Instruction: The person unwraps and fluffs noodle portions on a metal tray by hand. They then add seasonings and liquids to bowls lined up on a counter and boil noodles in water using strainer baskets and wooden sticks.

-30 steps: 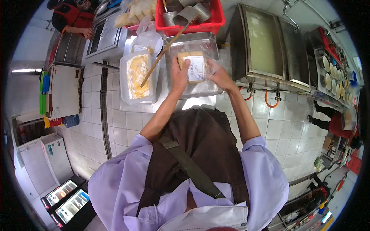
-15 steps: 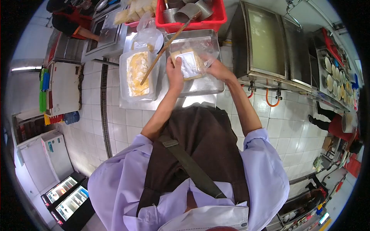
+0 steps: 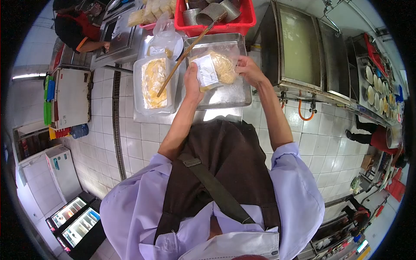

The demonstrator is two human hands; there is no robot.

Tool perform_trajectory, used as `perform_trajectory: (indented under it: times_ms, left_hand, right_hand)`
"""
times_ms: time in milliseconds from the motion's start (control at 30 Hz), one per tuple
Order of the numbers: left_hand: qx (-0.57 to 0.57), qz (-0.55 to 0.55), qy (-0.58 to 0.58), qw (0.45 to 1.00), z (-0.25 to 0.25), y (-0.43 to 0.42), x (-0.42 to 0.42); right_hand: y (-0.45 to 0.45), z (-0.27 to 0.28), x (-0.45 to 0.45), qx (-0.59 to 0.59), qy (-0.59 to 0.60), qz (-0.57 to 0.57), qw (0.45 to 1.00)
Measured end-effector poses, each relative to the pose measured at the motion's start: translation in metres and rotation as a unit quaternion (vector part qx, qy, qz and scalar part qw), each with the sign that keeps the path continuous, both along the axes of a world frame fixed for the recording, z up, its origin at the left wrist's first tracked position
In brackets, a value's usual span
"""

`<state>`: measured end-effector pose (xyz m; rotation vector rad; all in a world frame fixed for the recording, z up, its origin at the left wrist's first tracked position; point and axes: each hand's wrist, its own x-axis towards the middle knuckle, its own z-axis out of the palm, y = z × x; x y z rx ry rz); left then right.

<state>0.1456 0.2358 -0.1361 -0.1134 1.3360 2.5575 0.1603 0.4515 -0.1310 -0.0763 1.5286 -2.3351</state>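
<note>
A clear plastic bag of noodles (image 3: 224, 69) with a white printed label (image 3: 207, 73) is held over a metal tray (image 3: 236, 96). My left hand (image 3: 193, 80) grips its left side, thumb on the label's edge. My right hand (image 3: 250, 70) pinches the bag's plastic at the right, fingers closed. Left of the tray stands a translucent plastic tub (image 3: 137, 82) with a floured yellow block (image 3: 154, 82) in it. A long wooden stick (image 3: 178, 64) slants from the tub up to a red basin (image 3: 249, 27).
Metal strainer baskets (image 3: 210, 15) fill the red basin. Behind the tub, another plastic bag (image 3: 163, 32) sits on a white plate (image 3: 177, 47). Water-filled steel tanks (image 3: 299, 47) stand at the right. A co-worker (image 3: 78, 28) is at the upper left, another person (image 3: 377, 138) at the far right.
The bag has turned and opened out in my hands, so the noodles now show beside the label. My right hand has shifted slightly up the bag's edge. The upper-left co-worker's arm has moved.
</note>
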Motion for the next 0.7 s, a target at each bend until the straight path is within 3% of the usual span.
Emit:
perform_trajectory:
  times_ms: [167,233,267,333,433,500,567,633,667,700]
  left_hand:
    - [0.045,-0.04,-0.004,0.998,-0.01,0.0,-0.002]
    - [0.055,-0.069,-0.029,0.996,-0.014,-0.007,-0.001]
    - [0.07,-0.1,-0.046,0.991,-0.016,-0.008,-0.004]
    - [0.041,-0.108,-0.073,0.991,-0.021,-0.013,-0.004]
    - [0.051,-0.112,-0.158,0.98,-0.026,-0.015,0.001]
    - [0.21,-0.149,-0.207,0.944,-0.027,-0.016,0.007]
    - [0.239,-0.191,-0.222,0.926,-0.034,-0.02,0.005]
    - [0.266,-0.234,-0.233,0.906,-0.027,-0.023,0.001]
    - [0.062,-0.236,-0.105,0.964,-0.024,-0.024,-0.003]
    - [-0.145,-0.221,0.026,0.964,-0.02,-0.024,-0.002]
  right_hand:
    - [-0.028,-0.005,0.008,-0.173,-0.092,-0.056,0.979]
    - [-0.037,-0.019,0.007,-0.047,-0.055,-0.067,0.995]
    - [-0.033,-0.024,0.002,-0.046,-0.053,-0.067,0.995]
    - [-0.029,-0.018,0.0,0.119,0.021,-0.039,0.992]
    - [-0.026,-0.002,-0.003,0.146,0.071,-0.022,0.987]
    - [-0.018,0.005,-0.008,0.147,0.042,-0.006,0.988]
    - [-0.01,0.006,-0.014,0.149,0.016,0.014,0.989]
    - [-0.004,0.0,-0.019,0.076,-0.001,0.014,0.997]
    - [-0.002,-0.006,-0.023,0.079,0.0,0.016,0.997]
    - [-0.003,-0.012,-0.023,0.089,0.019,0.028,0.995]
